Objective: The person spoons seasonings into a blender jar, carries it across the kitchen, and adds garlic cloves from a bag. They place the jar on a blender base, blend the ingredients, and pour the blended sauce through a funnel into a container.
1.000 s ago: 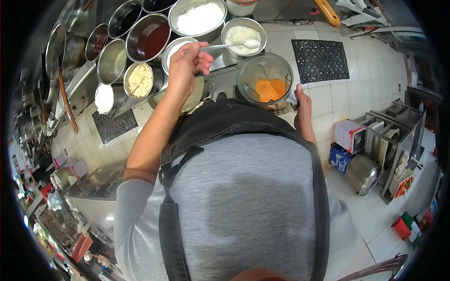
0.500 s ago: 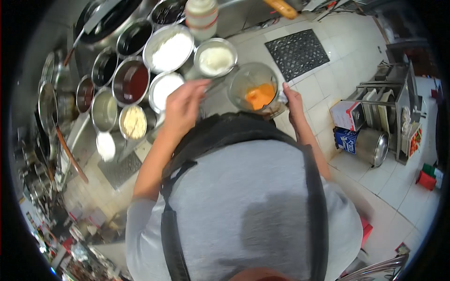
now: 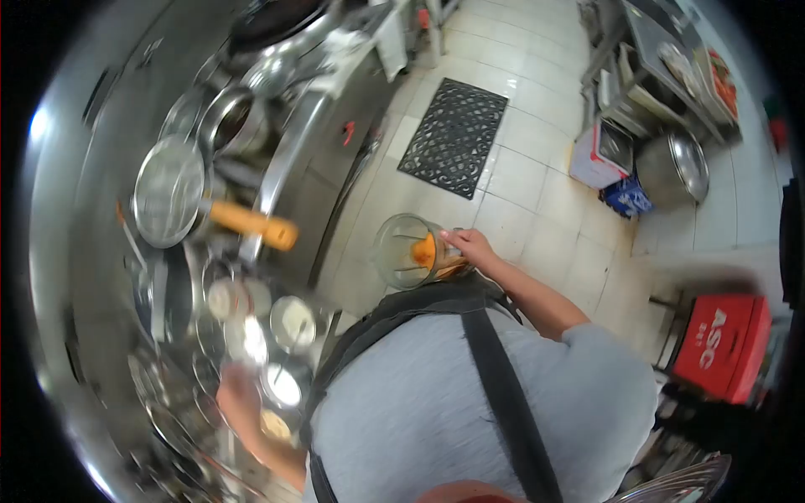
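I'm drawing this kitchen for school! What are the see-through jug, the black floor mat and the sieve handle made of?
The jug: clear, smooth glass or plastic, as you see through its wall; I can't tell which. The floor mat: probably dull rubber, from its dark, patterned surface. The sieve handle: maybe varnished wood or plastic, from its smooth yellow-orange look.

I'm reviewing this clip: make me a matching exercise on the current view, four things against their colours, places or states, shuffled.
Things:
1. Clear jug
2. Floor mat
3. Left hand
4. Box marked ASC

Descriptions:
A. Red
B. Blurred, in the lower left of the picture
C. Held by the right hand
D. Black, with an openwork pattern

Pairs: 1-C, 2-D, 3-B, 4-A
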`<state>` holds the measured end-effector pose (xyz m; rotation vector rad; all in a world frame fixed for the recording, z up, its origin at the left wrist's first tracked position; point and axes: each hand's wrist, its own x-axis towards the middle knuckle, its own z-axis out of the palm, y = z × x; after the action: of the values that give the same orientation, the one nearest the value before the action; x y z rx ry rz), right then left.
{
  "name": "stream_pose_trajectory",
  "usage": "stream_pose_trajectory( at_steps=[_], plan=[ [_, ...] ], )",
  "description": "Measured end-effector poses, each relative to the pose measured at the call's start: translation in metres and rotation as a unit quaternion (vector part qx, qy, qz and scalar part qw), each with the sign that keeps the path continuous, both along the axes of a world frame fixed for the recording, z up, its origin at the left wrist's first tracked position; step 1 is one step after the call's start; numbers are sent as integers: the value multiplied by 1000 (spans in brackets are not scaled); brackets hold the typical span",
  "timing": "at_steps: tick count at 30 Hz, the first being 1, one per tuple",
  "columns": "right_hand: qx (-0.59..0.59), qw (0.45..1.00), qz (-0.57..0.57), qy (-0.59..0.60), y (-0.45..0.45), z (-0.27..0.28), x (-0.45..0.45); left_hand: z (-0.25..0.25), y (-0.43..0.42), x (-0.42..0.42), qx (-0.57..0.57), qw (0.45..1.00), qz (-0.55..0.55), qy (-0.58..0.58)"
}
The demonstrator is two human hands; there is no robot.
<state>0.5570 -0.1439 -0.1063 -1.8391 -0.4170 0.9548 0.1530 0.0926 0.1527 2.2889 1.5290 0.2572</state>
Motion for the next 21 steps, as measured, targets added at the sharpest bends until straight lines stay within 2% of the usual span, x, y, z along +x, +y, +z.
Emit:
stream_pose_trajectory(
  at_steps=[1,3,4,5,7,9,11,12,16,18,19,21],
  plan=[
    [7,1000,-29,4,-10,3,14,29,-8,26,-6,999,40,-17],
    [24,997,-36,-61,-23,10,37,40,11,45,147,988,4,-55],
    [37,996,-63,-52,-28,5,48,52,15,69,192,979,-17,-73],
    [41,994,-82,-62,-38,-1,62,64,15,101,203,973,-21,-111],
    [48,988,-133,-64,-58,-9,84,83,8,173,218,968,-64,-110],
    [-22,981,-175,-83,-83,-12,103,77,25,226,215,954,-159,-134],
    [-27,967,-240,-77,-109,-27,115,75,17,296,208,937,-254,-118],
    [-2,954,-287,-85,-124,-31,119,76,19,325,262,904,-335,-52],
    [5,889,-449,-95,-185,-34,125,54,24,447,205,868,-449,-49],
    [1,843,-533,-71,-218,-24,119,40,20,511,213,817,-535,37],
    [-8,824,-563,-64,-234,-18,113,35,13,545,217,769,-596,83],
    [6,741,-670,-40,-263,-8,104,26,-13,607,112,717,-678,120]
  ],
)
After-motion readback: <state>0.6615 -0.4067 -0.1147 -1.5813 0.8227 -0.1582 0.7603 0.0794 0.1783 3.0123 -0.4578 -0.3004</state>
